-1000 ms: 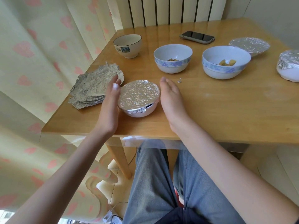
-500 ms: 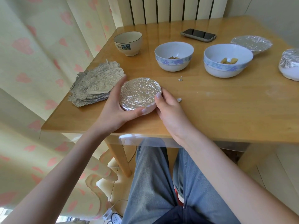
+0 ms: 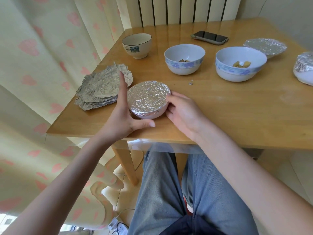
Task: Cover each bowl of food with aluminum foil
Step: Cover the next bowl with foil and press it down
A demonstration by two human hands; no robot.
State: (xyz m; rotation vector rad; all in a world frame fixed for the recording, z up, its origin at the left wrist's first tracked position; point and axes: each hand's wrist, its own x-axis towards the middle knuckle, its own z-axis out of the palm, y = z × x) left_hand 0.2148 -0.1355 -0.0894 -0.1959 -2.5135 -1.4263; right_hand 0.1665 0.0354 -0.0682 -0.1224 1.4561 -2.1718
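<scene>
Crinkled silver foil [image 3: 147, 95] caps my white round bowl [image 3: 149, 114] near the wooden table's [image 3: 237, 116] front-left corner; left hand [image 3: 122, 119] flanks it, fingers straight, while right hand's [image 3: 183, 112] curled fingers grip its rim.

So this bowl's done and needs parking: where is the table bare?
Bare wood runs right of the right hand, in front of the two uncovered bowls. It is crowded at the left, by the foil stack.

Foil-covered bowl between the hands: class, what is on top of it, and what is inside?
Crinkled foil lies across the whole top of the bowl and folds down over its rim. The contents cannot be seen; the foil hides them.
</scene>
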